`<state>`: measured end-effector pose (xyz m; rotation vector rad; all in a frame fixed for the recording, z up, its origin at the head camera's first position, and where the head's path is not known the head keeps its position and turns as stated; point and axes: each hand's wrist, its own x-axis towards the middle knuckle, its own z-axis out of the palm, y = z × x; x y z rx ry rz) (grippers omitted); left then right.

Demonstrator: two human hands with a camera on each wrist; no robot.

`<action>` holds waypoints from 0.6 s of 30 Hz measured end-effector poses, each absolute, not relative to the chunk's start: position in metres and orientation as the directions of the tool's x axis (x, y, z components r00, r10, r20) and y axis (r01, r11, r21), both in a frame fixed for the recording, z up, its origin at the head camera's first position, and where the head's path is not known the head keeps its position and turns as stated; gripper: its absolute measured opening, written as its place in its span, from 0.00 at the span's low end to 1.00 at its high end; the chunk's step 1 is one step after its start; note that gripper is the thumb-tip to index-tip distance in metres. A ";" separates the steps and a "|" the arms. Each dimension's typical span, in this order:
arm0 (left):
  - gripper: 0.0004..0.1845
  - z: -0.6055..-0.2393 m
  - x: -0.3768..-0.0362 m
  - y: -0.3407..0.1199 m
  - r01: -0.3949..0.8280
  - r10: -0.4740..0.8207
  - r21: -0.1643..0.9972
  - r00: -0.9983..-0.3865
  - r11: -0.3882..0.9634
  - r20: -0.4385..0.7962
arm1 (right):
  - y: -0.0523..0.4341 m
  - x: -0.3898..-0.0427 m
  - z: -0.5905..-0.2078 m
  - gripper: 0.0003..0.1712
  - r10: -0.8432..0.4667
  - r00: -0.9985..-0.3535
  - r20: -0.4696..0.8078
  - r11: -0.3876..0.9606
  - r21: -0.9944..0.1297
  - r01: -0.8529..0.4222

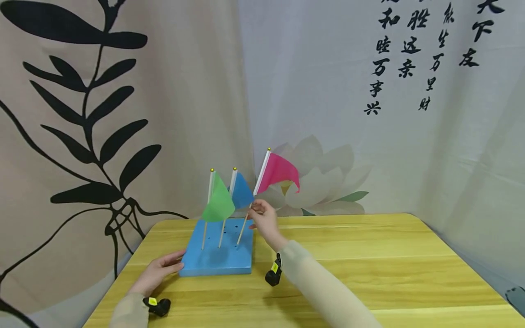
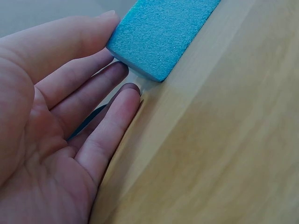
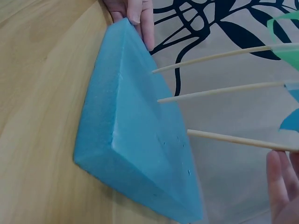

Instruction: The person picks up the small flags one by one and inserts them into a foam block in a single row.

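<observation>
blue foam block (image 1: 217,255) lies flat on the yellow wooden table (image 1: 369,264), toward its left rear part, close to the printed cloth backdrop (image 1: 102,114). three small flags on thin wooden sticks stand in the block's top: green flag (image 1: 218,201) at left, blue flag (image 1: 241,191) in the middle, pink flag (image 1: 276,172) at right. green and blue sticks near upright; the pink flag's stick (image 1: 243,230) leans up and to the right, its foot at the block's top face near the right edge. right hand (image 1: 264,221) pinches that stick between thumb and fingertips just under the pink cloth, forearm in a pale sleeve reaching in from lower right. in the right wrist view the three sticks run out of the foam side by side, well apart from one another, and the fingers (image 3: 280,186) sit at the lowest one. left hand (image 1: 157,273) rests on the table at the block's near left corner, fingers straight and relaxed, fingertips (image 2: 124,70) touching the foam's edge, not curled round it. small holes dot the foam's top face around the sticks. a black wrist camera (image 1: 274,272) sits under the right forearm, another (image 1: 157,305) at the left wrist.
</observation>
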<state>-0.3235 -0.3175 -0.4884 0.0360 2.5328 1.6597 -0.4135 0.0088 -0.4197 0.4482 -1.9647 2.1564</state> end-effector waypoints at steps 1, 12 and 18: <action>0.35 -0.489 -0.323 -0.318 -0.040 0.082 0.914 -0.993 0.405 -0.080 | 0.007 -0.414 -0.419 0.12 -0.060 -0.934 0.351 -0.096 -0.934 -0.345; 0.36 -0.490 -0.326 -0.318 -0.036 0.081 0.925 -0.994 0.379 -0.072 | -0.006 -0.415 -0.423 0.08 -0.063 -0.920 0.388 -0.001 -0.921 -0.389; 0.35 -0.491 -0.327 -0.320 -0.031 0.085 0.928 -0.994 0.371 -0.067 | -0.010 -0.413 -0.428 0.09 -0.080 -0.921 0.381 0.008 -0.924 -0.383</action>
